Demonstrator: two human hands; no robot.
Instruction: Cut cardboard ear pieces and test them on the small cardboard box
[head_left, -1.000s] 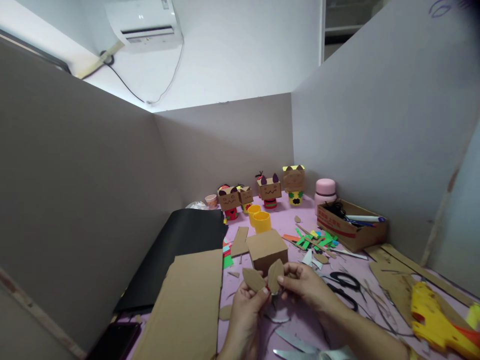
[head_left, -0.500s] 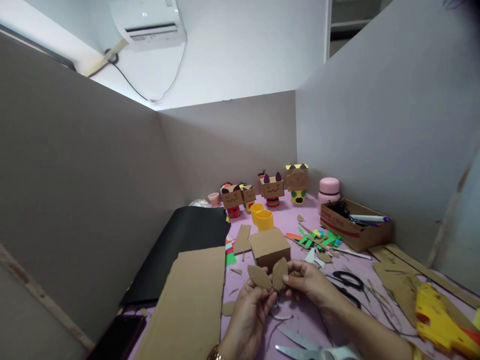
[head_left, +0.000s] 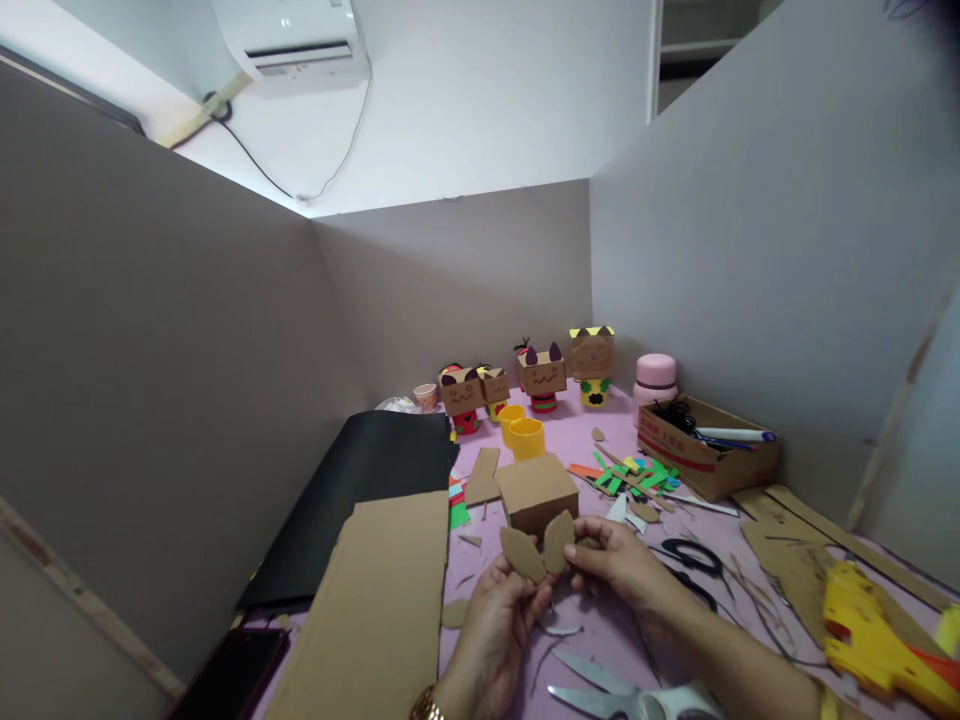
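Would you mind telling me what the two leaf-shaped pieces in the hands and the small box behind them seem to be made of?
The leaf-shaped pieces, pinched between the left hand and the right hand, look like thin brown cardboard: matte, flat, with clean-cut edges. The small box appears to be the same plain kraft cardboard, dull and unprinted, with folded corners. Whether either is corrugated cannot be told.

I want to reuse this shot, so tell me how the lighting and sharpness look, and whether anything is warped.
Head view: dim, soft light with a bright patch on the wall under the air conditioner; left hand and right hand holding cardboard leaves are fairly sharp; partition edges bow, and the yellow glue gun smears at the corner.
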